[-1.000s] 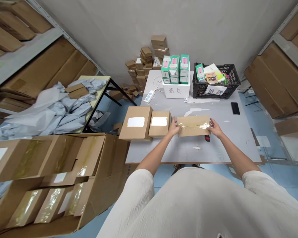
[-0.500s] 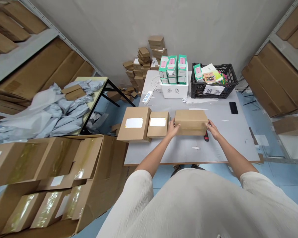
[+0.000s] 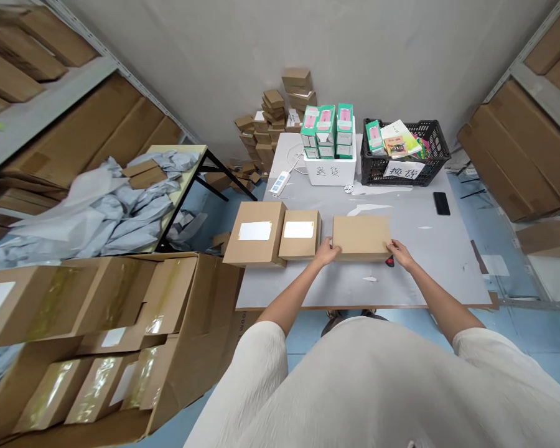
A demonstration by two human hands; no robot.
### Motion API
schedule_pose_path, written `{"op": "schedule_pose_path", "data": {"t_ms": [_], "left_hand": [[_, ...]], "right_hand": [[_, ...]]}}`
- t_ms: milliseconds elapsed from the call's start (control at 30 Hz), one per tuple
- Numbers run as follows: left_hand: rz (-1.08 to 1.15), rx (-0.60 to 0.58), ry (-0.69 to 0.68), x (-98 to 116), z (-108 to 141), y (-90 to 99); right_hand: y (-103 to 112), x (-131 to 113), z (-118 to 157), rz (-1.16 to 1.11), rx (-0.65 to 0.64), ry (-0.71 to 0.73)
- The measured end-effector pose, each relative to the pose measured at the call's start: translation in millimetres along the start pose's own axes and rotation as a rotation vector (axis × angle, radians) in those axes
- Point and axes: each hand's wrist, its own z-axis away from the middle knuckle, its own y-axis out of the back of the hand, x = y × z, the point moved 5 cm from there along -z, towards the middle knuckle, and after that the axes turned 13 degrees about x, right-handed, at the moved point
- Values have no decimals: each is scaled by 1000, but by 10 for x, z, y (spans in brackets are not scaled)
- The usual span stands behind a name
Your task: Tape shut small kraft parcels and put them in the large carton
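Observation:
A plain brown cardboard box (image 3: 361, 236) lies on the grey table (image 3: 415, 280) in front of me. My left hand (image 3: 327, 251) grips its near left corner, and my right hand (image 3: 399, 252) grips its near right corner. Beside my right hand, a small red and black object (image 3: 390, 262) shows partly. Left of my left hand stand a smaller box (image 3: 300, 233) with a white label and a larger labelled box (image 3: 254, 233), side by side.
At the table's back are a white bin (image 3: 329, 172) of green and pink packs and a black crate (image 3: 394, 172). A phone (image 3: 441, 203) lies right, a power strip (image 3: 280, 183) left. A large carton (image 3: 205, 336) of taped boxes stands left.
The box between my hands has turned, so its broad plain face is now up and the front side with a seam no longer shows. Both hands still hold it.

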Motion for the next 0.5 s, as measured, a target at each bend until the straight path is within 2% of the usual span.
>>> {"op": "schedule_pose_path", "data": {"t_ms": [100, 200, 300, 500], "left_hand": [[-46, -31, 16, -8, -16, -25], [-19, 44, -37, 87, -120, -13], [50, 94, -86, 228, -257, -4], [94, 59, -102, 416, -449, -15]], "right_hand": [[2, 77, -22, 58, -17, -20], [25, 56, -111, 66, -32, -29], [59, -68, -237, 49, 5, -13], [27, -362, -412, -34, 27, 38]]}}
